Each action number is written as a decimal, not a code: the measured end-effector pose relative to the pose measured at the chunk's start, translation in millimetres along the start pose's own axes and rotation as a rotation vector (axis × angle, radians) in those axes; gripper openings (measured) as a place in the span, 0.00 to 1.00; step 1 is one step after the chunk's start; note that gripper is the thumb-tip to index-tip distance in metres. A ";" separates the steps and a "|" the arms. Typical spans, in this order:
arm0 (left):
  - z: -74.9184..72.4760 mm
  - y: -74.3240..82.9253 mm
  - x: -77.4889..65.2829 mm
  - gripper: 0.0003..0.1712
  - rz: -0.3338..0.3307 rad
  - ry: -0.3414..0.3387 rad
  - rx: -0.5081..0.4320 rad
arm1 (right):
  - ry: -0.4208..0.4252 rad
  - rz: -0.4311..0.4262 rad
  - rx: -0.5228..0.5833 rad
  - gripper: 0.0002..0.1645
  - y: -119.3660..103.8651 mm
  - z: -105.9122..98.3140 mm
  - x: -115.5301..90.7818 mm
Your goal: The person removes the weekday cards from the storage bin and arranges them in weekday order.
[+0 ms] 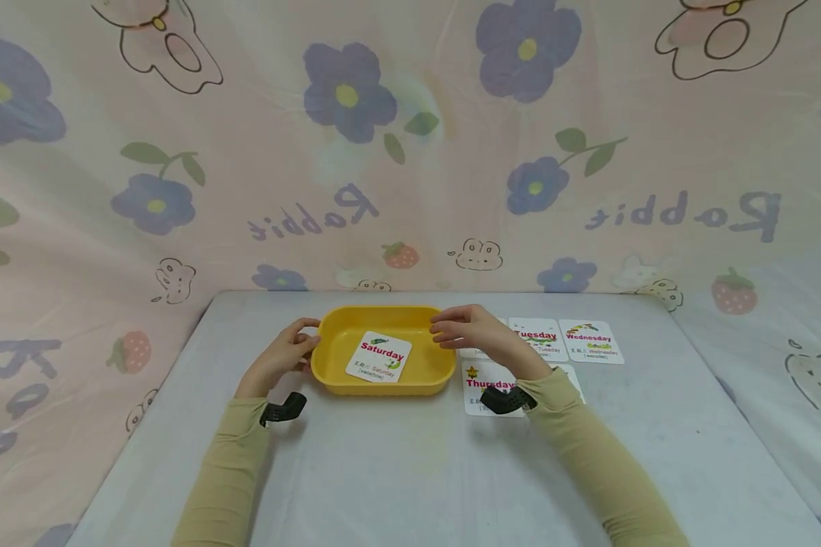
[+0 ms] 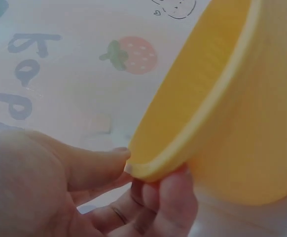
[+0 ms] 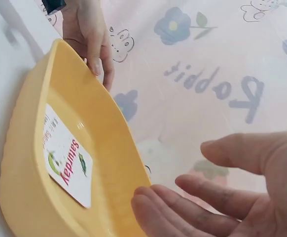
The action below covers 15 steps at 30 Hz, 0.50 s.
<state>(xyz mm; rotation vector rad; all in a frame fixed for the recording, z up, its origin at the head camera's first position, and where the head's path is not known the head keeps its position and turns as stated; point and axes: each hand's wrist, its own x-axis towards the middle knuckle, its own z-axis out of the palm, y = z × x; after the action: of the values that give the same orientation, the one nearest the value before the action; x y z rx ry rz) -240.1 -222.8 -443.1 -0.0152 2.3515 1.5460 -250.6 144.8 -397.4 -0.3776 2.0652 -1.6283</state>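
A rabbit-and-flower printed backdrop (image 1: 445,163) stood behind a white-covered table (image 1: 383,471). On the table, toward its far edge, sat the yellow plastic tray (image 1: 383,389), positioned between both hands. The right forearm, in a tan sleeve (image 1: 595,448), crossed the area to the right of the tray.

The left hand (image 1: 278,361) pinched the tray's left end. The left wrist view showed this grip in detail: thumb on the upper side of the rim, curled fingers beneath it; the head view hid the finger placement. The right hand (image 1: 482,334) was at the right end, fingers loosely spread. The right wrist view showed its thumb well apart from the fingers; I could not tell whether the fingertips touched the rim.

The Saturday card (image 1: 379,357) lay face up and askew on the tray floor; the left wrist view did not show it.

To the right of the tray lay the Tuesday card (image 1: 537,339), Wednesday card (image 1: 591,342) and Thursday card (image 1: 486,372). The right black wrist device (image 1: 502,399) partly covered Thursday. The right hand and sleeve obscured two further cards (image 1: 572,374), whose titles were unreadable.
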 end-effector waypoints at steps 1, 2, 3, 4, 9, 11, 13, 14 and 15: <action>-0.4 0.5 0.0 0.25 -0.001 0.000 0.000 | -0.001 0.007 0.008 0.23 0.3 3.8 3.5; -0.8 1.0 -0.2 0.25 0.003 -0.003 0.004 | -0.005 0.013 0.013 0.22 0.3 7.7 6.8; -1.5 1.2 -0.2 0.25 0.004 -0.006 0.005 | -0.011 0.014 0.013 0.23 0.4 11.5 9.8; -2.0 1.3 -0.2 0.25 0.006 -0.009 0.002 | -0.016 0.016 0.013 0.22 0.6 15.1 12.9; -3.3 1.5 -0.6 0.24 0.019 -0.019 -0.013 | 0.006 0.069 0.017 0.23 -0.7 29.2 27.1; -3.0 1.4 -0.8 0.24 0.021 -0.019 -0.013 | 0.038 0.107 0.016 0.23 -0.9 32.8 32.0; -2.7 1.2 -0.7 0.24 0.020 -0.017 -0.013 | 0.068 0.138 0.011 0.24 0.6 35.7 36.3; -2.6 1.0 -0.6 0.24 0.019 -0.016 -0.011 | 0.077 0.150 0.012 0.24 1.5 36.8 38.3; -2.4 0.8 -0.2 0.24 0.018 -0.015 -0.012 | 0.083 0.163 0.014 0.24 2.1 37.8 39.8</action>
<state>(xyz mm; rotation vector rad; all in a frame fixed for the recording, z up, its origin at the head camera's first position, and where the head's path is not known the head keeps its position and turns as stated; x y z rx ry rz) -240.7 -224.7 -441.5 0.0143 2.3370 1.5637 -264.3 94.3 -414.0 -0.1350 2.0846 -1.5845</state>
